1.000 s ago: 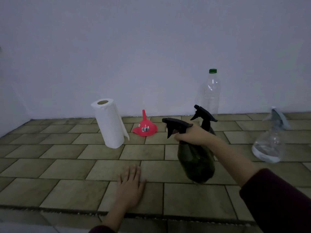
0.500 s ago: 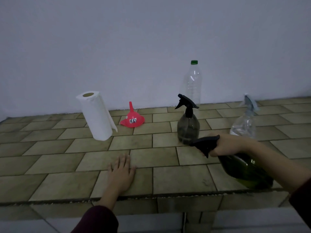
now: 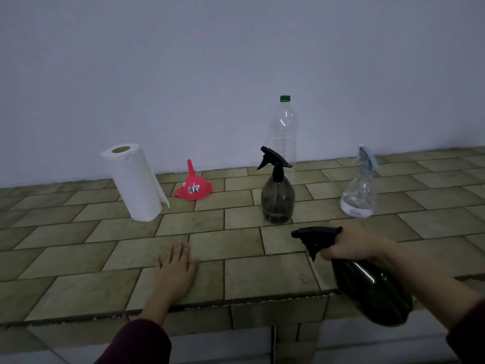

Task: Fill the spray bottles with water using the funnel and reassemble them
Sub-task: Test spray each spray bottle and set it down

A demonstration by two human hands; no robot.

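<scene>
Head view, down over tiled counter [image 3: 236, 258]

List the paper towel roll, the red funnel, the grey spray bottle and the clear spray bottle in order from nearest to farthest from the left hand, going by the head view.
From the left hand, flat on the tiles:
1. Paper towel roll, behind it, slightly left.
2. Red funnel, straight behind, near the wall.
3. Grey spray bottle, behind and to the right.
4. Clear spray bottle, far right.
The roll and the funnel are close; the roll's base looks nearer.
</scene>
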